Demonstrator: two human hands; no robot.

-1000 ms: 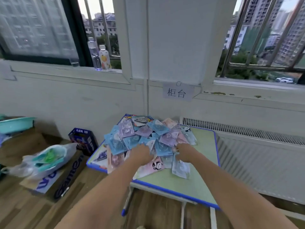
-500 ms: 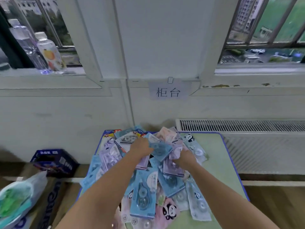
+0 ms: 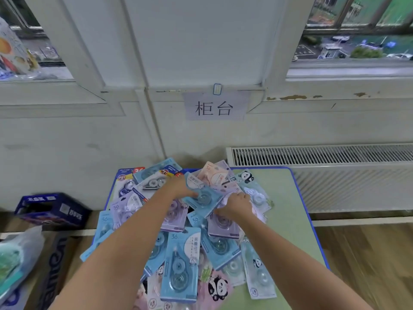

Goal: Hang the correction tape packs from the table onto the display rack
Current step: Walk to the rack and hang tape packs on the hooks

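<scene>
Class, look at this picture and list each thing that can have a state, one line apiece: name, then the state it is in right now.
Left hand: gripping a blue pack atop the pile.
Right hand: fingers curled on packs beside it; which one, unclear.
Pile of packs: loose and overlapping on the table, none hung.
Paper sign: clipped to the wall.
Blue box: on the floor, left of the table.
</scene>
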